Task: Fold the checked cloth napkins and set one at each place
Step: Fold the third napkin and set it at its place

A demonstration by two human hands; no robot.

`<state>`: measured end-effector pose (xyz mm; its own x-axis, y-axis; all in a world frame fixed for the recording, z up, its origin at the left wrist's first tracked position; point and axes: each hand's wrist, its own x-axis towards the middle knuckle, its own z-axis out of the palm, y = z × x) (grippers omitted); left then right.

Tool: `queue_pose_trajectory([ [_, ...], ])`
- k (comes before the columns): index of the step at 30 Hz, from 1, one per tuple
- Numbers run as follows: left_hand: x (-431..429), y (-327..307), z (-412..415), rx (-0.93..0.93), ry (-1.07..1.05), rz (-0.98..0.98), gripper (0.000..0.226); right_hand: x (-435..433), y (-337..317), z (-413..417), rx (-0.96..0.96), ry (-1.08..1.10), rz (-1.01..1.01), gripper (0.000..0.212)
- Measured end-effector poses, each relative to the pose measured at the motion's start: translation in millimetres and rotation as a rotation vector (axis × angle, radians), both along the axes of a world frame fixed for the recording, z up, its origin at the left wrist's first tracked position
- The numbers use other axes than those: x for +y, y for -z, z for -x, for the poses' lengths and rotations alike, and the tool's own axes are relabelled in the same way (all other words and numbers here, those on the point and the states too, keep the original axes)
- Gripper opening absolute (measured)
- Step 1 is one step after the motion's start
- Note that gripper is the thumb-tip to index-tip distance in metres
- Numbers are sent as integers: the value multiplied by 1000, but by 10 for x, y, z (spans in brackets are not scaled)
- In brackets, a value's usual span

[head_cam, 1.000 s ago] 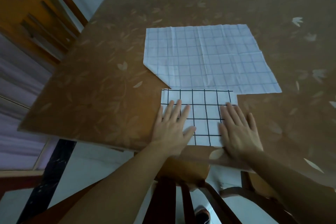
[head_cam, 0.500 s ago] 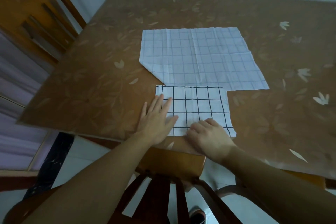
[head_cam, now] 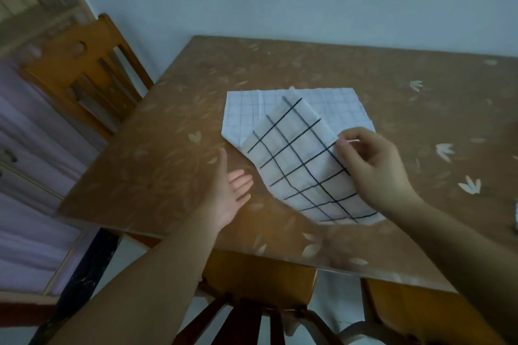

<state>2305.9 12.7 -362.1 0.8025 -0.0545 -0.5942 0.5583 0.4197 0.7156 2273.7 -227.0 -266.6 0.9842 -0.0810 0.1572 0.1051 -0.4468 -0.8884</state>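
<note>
A folded white napkin with bold black checks (head_cam: 302, 168) is lifted off the table and tilted, and my right hand (head_cam: 372, 168) pinches its right edge. Behind it a larger napkin with faint checks (head_cam: 333, 105) lies flat and unfolded on the brown table (head_cam: 157, 154), partly hidden by the raised one. My left hand (head_cam: 231, 190) is to the left of the raised napkin, palm up and fingers apart, holding nothing, just above the table.
A wooden chair (head_cam: 87, 75) stands at the table's left side. Another chair's back (head_cam: 252, 288) is tucked under the near edge below my arms. A small dark object (head_cam: 515, 216) sits at the table's far right edge. A pale wall lies behind the table.
My right hand has picked the folded napkin up off the table and raised it. My left hand has come off the napkin and turned palm up. The camera has tilted up.
</note>
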Motion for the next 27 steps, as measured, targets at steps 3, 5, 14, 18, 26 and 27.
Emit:
queue_pose_trajectory([
  [3,-257,-144,52,-61,194,60,78,-140,-96,-77,101,168,-189,15],
  [5,-346,-158,49,-91,231,111,62,-194,29,-68,172,242,-233,16],
  [14,-263,242,213,92,290,-237,34,-327,995,237,605,304,-287,38],
  [18,-201,311,259,68,256,-294,49,-342,1031,296,566,293,-242,31],
  [26,-156,232,251,-213,429,-709,40,-354,880,259,439,232,-102,40],
  [27,-163,190,238,-253,445,-773,36,-363,838,250,416,218,-30,40],
])
